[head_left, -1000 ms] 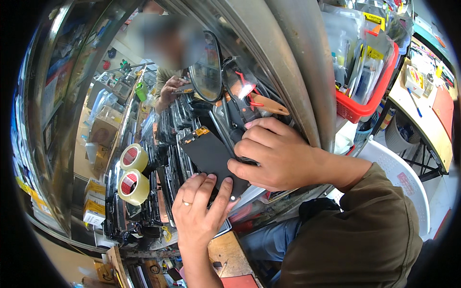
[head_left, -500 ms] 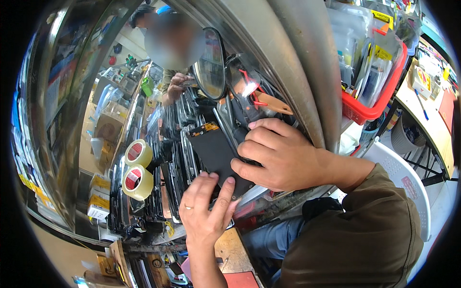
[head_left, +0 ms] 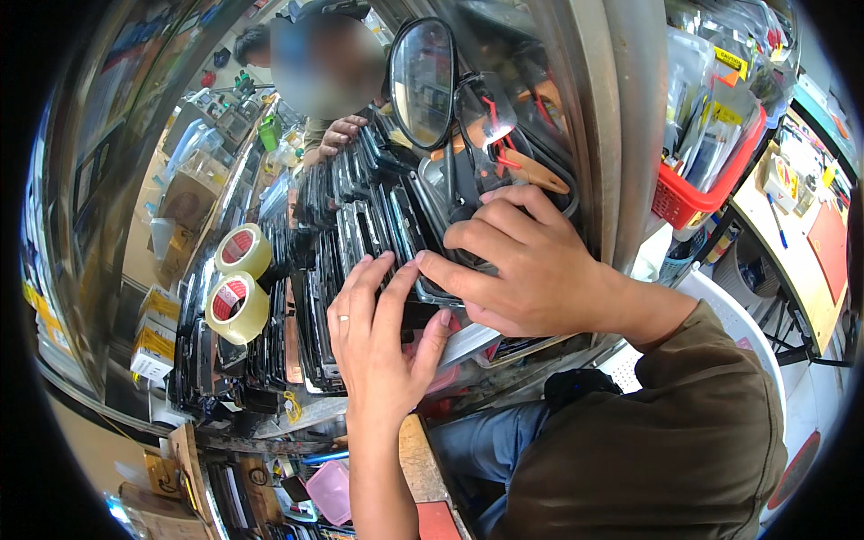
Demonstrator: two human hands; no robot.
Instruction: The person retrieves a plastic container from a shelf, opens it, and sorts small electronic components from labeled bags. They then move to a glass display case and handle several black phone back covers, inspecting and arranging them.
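Note:
A tight row of thin dark phone-sized panels (head_left: 360,236) stands on edge in front of me. My left hand (head_left: 382,337) reaches over its near end, fingers stretched and apart, the tips at the panel edges. To its right, my right hand (head_left: 526,261) has its fingers spread and partly bent. One of its fingertips meets an upright dark panel close to my left fingertips; whether it pinches anything is hidden. Beyond the right hand lies an oval mirror (head_left: 422,83) beside an orange-brown handle (head_left: 533,171).
Two tape rolls (head_left: 238,307) rest on the panels at the left, near small yellow-and-white boxes (head_left: 155,333). A metal cabinet post (head_left: 630,144) rises beside my right arm. Past it sits a red basket (head_left: 681,191) of bagged parts. A blurred figure shows behind the row.
The flat black panel with an orange strip, earlier between both hands, no longer shows there. My hands are now at the standing row's edges. The view has shifted.

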